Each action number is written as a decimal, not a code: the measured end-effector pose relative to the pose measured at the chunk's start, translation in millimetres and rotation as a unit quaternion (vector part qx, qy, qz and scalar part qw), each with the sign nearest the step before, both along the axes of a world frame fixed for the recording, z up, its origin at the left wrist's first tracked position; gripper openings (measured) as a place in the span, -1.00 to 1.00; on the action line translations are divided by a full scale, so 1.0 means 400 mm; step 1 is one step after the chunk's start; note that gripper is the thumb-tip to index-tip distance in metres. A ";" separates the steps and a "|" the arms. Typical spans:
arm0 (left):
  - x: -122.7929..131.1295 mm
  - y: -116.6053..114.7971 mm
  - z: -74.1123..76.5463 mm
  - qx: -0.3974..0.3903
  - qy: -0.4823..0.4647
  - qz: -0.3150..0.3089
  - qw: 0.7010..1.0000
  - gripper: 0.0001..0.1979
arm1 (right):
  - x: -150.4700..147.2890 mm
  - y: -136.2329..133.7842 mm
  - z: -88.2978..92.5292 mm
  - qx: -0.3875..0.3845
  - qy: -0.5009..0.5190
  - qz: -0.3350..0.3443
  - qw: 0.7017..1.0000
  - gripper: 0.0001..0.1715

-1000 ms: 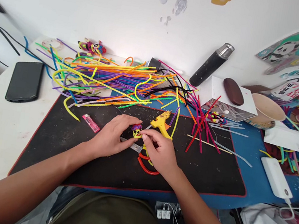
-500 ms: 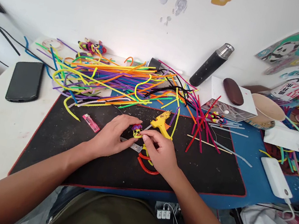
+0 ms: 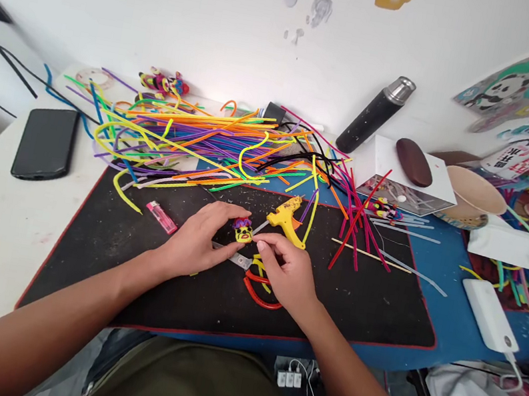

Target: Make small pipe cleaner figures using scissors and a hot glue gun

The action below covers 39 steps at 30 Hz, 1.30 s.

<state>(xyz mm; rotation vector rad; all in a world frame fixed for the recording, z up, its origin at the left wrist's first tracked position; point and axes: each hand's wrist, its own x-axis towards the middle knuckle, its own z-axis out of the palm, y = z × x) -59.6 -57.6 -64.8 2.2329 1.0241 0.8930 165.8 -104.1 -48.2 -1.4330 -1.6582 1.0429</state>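
Observation:
My left hand (image 3: 201, 238) is closed on a small doll head (image 3: 243, 233), its thumb and fingers at the left side. The head has a yellow face, black eyes, a red mouth and purple-and-red hair, and seems made of pipe cleaners. At its right edge, my right hand (image 3: 286, 269) is pinched, thumb against forefinger; what sits between the fingertips is too small to tell. Below the hands lie scissors (image 3: 260, 302) with red handles, partly hidden. A yellow glue gun (image 3: 285, 218) with a clear glue stick rests just behind my right hand.
A heap of colourful pipe cleaners (image 3: 193, 139) spreads behind the black mat (image 3: 125, 300). A pink lighter (image 3: 161, 216) lies left, a phone (image 3: 45, 144) farther left. On the right are red pipe cleaners (image 3: 352, 223), a thermos (image 3: 376, 115), a box and a white power bank (image 3: 490, 315).
Both hands stay almost in place. The doll head has turned slightly, and the fingertips of my right hand have shifted a little at its right edge.

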 end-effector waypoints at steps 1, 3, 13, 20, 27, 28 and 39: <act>0.000 0.000 0.000 -0.002 -0.001 0.000 1.000 -0.59 | 0.000 -0.001 -0.001 -0.001 0.000 -0.001 1.000 -0.71; 0.000 -0.001 0.000 -0.004 -0.001 -0.001 1.000 -0.59 | 0.001 -0.002 -0.001 0.001 0.001 -0.002 1.000 -0.71; 0.000 0.000 -0.001 -0.009 0.000 0.000 1.000 -0.58 | -0.002 -0.002 0.001 0.004 -0.001 0.001 1.000 -0.70; -0.001 -0.002 0.000 -0.005 -0.002 -0.003 1.000 -0.58 | 0.000 -0.002 -0.003 0.005 0.002 -0.001 1.000 -0.70; 0.000 -0.002 0.001 -0.005 0.000 -0.004 1.000 -0.58 | -0.006 0.000 0.004 0.009 0.009 0.014 1.000 -0.69; 0.000 -0.002 0.000 -0.006 0.000 -0.004 1.000 -0.58 | -0.006 0.000 0.003 0.008 0.009 0.014 1.000 -0.69; 0.001 -0.001 0.000 -0.003 -0.007 -0.004 1.000 -0.59 | -0.005 -0.002 -0.002 0.004 0.022 0.019 1.000 -0.71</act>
